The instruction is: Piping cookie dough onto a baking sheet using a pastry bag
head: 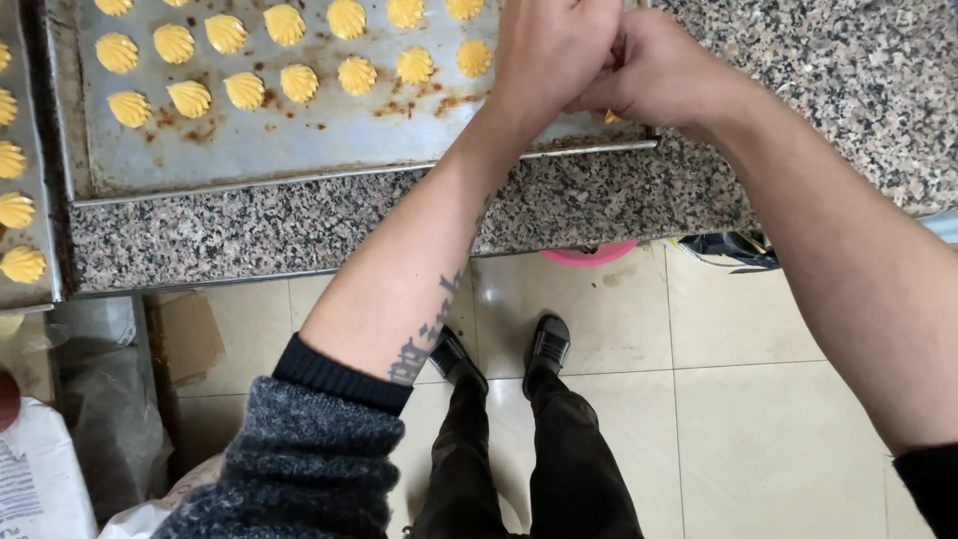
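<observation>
My left hand (552,48) and my right hand (661,72) are pressed together with fingers curled, over the near right corner of a metal baking tray (299,140). Whatever they may enclose is hidden. A small bit of yellow dough (611,117) shows just under my right hand. Several yellow shell-shaped piped dough pieces (298,83) sit in rows on the tray, left of my hands. My left forearm has a tattoo and a grey knitted sleeve pushed up.
The tray rests on a speckled granite counter (299,225). A second tray (20,240) with more yellow pieces lies at the far left. Below are a tiled floor, my dark shoes (547,344), a pink basin (591,255), and sacks and bags at lower left.
</observation>
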